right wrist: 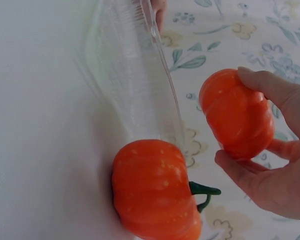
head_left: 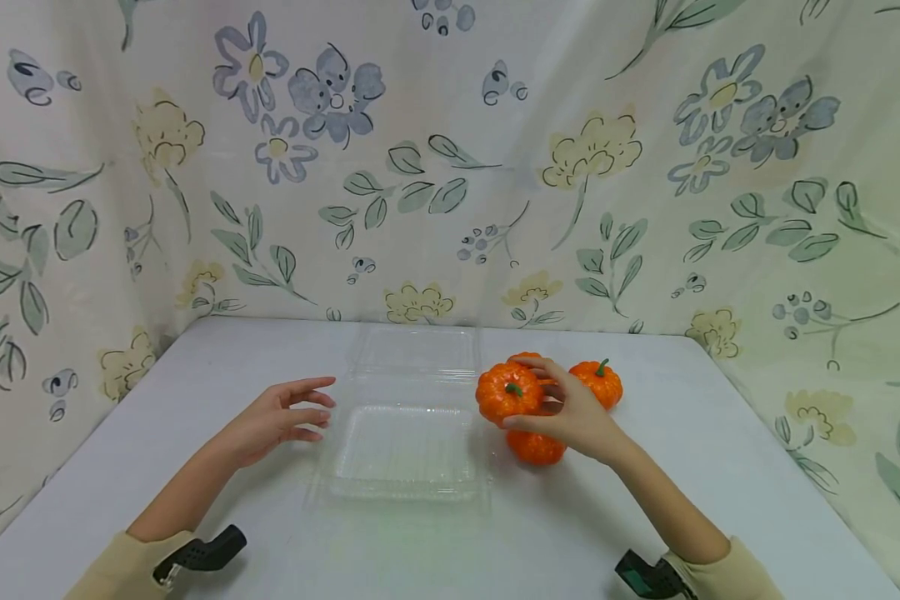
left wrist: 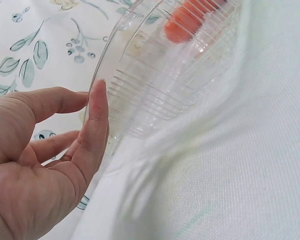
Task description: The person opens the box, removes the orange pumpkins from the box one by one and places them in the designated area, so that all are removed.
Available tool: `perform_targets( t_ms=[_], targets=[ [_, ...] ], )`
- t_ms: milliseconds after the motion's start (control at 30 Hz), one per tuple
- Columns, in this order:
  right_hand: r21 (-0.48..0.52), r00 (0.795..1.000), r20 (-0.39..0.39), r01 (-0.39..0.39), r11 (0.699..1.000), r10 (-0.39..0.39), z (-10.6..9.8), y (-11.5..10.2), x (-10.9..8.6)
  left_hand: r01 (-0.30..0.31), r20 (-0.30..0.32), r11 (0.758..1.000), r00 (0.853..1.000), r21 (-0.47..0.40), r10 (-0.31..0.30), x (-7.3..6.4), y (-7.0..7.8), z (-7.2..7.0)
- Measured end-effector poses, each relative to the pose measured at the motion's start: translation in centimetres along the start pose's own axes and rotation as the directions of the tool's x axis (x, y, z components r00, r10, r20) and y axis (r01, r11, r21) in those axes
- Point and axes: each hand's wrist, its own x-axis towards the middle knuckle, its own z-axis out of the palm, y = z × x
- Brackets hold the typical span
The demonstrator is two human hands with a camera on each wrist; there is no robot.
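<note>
My right hand (head_left: pixel 581 417) grips a small orange toy pumpkin (head_left: pixel 508 393) with a green stem, thumb and fingers on its sides. It is held up beside the right edge of a clear plastic clamshell box (head_left: pixel 408 450). In the right wrist view the held pumpkin (right wrist: pixel 235 112) hangs clear of the table. Below it lies another pumpkin (head_left: pixel 536 448). My left hand (head_left: pixel 273 421) is at the box's left side, fingers loosely extended and holding nothing. In the left wrist view its fingertips overlap the box rim (left wrist: pixel 97 75); whether they touch, I cannot tell.
The box lid (head_left: pixel 418 350) lies folded back towards the far edge. A third pumpkin (head_left: pixel 598 385) sits right of my right hand, and one more (head_left: pixel 527 357) is partly hidden behind it. A floral curtain (head_left: pixel 450 167) hangs behind the white table (head_left: pixel 270 533).
</note>
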Motion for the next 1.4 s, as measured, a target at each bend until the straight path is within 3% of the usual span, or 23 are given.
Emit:
perform_targets(
  t_ms=[200, 733, 967, 1400],
  targets=[
    [-0.042, 1.000, -0.018, 0.000, 0.999, -0.001, -1.0, 0.2, -0.5, -0.008, 0.004, 1.000, 1.000, -0.002, 0.008, 0.0, 0.0, 0.0],
    [-0.013, 0.998, -0.065, -0.016, 1.000, 0.015, -3.3, 1.2, -2.3, -0.009, 0.009, 1.000, 1.000, -0.008, 0.009, 0.0, 0.1, -0.1],
    [-0.062, 0.996, -0.088, -0.018, 0.998, 0.013, -4.2, 1.6, -2.9, -0.010, 0.004, 1.000, 1.000, -0.006, 0.010, 0.0, 0.0, -0.1],
    [-0.064, 0.992, -0.118, -0.059, 0.996, 0.051, -5.6, 2.7, -3.9, -0.007, 0.008, 1.000, 1.000, -0.002, 0.007, 0.0, 0.0, -0.1]
  ],
)
